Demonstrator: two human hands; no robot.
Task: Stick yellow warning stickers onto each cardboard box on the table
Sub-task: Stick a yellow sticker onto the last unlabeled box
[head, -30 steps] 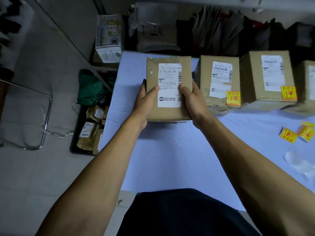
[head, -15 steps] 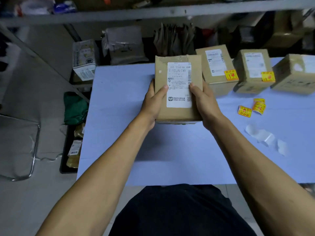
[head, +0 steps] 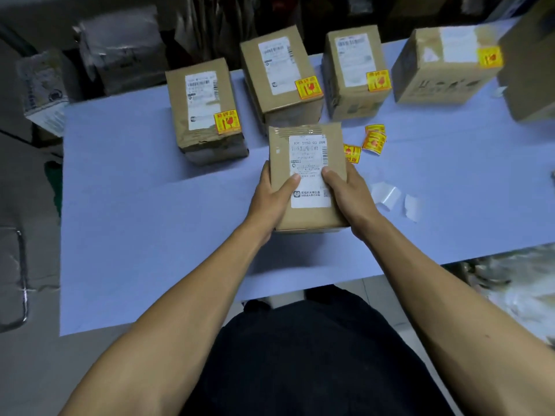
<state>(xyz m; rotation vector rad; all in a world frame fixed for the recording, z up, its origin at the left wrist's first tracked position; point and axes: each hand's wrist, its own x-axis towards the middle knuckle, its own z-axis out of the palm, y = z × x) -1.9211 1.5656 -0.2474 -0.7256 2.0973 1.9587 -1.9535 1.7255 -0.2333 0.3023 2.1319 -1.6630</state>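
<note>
Since 1 second ago the box in my grip has come away from the far row and now sits nearer me, toward the middle of the table, and a stickered box that I did not see before stands at the left end of that row. I have the held box [head: 306,178] clamped from both sides: my left hand [head: 271,202] wraps its left edge with the thumb lying over the white shipping label [head: 308,172], and my right hand [head: 348,196] does the same on the right edge. Whether its underside is touching the pale blue table [head: 150,190] or is just above it, I cannot tell. I see no yellow sticker on its top face.

Behind it I count 4 boxes that each carry a yellow warning sticker — the left box [head: 204,109], the second box [head: 279,73], the third box [head: 354,73] and the fourth box [head: 444,67]. A fifth carton [head: 531,70] is cut off at the right edge.

Loose yellow stickers [head: 374,141] lie on the table just right of the held box — 1 partly hidden behind it. White backing scraps [head: 387,195] lie near my right wrist.
</note>
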